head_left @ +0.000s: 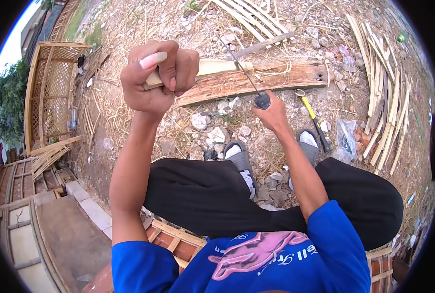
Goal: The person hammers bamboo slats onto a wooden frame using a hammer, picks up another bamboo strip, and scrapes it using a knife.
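My left hand (pixel 156 73) is raised and closed around one end of a pale wooden strip (pixel 217 67). The strip's other end points right, over a weathered wooden plank (pixel 256 80) on the ground. Wrapped in my right hand (pixel 272 112) is the black handle (pixel 262 100) of a long-bladed hand tool. Its thin dark blade (pixel 244 72) runs up and left, crossing the pale strip near its far end. Whether it is a saw or a knife I cannot tell. Curled wood shavings (pixel 276 69) lie on the plank.
A yellow-and-black-handled tool (pixel 313 117) lies by my right sandal (pixel 309 144), near a clear plastic bag (pixel 345 139). Piles of wooden strips (pixel 388 93) lie at the right and at the top. Lattice frames (pixel 51 93) stand left. Rubble (pixel 200 121) covers the ground.
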A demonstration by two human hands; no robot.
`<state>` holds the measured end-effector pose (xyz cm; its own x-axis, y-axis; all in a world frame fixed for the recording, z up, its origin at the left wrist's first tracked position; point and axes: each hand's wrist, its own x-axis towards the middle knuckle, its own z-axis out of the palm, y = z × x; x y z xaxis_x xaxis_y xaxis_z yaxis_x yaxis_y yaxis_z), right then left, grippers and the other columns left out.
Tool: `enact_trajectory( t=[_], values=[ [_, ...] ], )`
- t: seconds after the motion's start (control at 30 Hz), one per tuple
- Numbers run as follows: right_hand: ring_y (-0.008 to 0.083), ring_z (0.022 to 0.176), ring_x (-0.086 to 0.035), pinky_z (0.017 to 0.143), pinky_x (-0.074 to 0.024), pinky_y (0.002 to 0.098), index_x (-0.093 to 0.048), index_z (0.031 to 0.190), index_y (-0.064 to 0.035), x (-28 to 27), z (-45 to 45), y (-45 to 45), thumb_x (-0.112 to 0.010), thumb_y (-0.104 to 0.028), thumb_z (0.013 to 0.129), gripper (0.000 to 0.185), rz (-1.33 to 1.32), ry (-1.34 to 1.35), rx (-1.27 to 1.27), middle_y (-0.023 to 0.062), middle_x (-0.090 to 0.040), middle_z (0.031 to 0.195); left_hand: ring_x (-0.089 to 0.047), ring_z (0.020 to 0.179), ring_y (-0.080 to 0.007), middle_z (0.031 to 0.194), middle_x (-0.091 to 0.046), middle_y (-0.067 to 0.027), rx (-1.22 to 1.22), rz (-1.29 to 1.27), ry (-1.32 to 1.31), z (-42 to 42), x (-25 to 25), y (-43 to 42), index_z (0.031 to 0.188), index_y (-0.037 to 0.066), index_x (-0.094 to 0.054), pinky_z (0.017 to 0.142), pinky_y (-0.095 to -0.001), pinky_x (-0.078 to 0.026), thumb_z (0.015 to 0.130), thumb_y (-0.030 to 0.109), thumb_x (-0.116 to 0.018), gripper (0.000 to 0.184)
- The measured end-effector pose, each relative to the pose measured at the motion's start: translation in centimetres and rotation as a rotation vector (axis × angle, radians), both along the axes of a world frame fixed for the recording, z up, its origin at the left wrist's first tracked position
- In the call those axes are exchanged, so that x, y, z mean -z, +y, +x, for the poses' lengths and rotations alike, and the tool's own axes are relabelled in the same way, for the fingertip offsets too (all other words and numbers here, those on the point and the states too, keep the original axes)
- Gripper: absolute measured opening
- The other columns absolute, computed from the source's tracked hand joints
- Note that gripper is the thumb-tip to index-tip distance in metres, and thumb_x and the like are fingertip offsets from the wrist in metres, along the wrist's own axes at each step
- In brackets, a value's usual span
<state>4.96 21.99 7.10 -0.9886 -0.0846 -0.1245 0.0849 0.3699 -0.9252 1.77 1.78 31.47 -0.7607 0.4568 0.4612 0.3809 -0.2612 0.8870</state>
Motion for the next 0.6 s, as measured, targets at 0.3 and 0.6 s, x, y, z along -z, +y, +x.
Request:
enact_trajectory(
  t=[0.3, 0.6],
  values=[
    [0.0245, 0.064, -0.062, 0.064, -0.0484, 0.0349, -0.059, 0.089, -0.0042, -9.3, -1.6, -1.4, -0.075, -0.017, 0.063, 0.033, -0.232, 0.250, -0.267, 0.0118, -0.063, 0.072, -0.023, 0.045, -0.0115, 0.046, -0.032, 0.0009, -0.064, 0.001, 0.036, -0.1, 0.0, -0.7, 0.060, 0.012, -0.034, 0.051, -0.0298, -0.022, 0.092, 0.039, -0.030, 0.042],
    [0.0262, 0.067, -0.064, 0.065, -0.0492, 0.0350, -0.058, 0.090, -0.0025, -9.9, -0.1, -2.3, -0.075, -0.016, 0.064, 0.034, -0.281, 0.176, -0.175, 0.0118, -0.065, 0.075, -0.021, 0.045, -0.0106, 0.045, -0.032, 0.0018, -0.046, 0.132, -0.037, -0.1, 0.4, -0.7, 0.069, 0.013, -0.033, 0.052, -0.0287, -0.024, 0.089, 0.046, -0.033, 0.039]
  ],
)
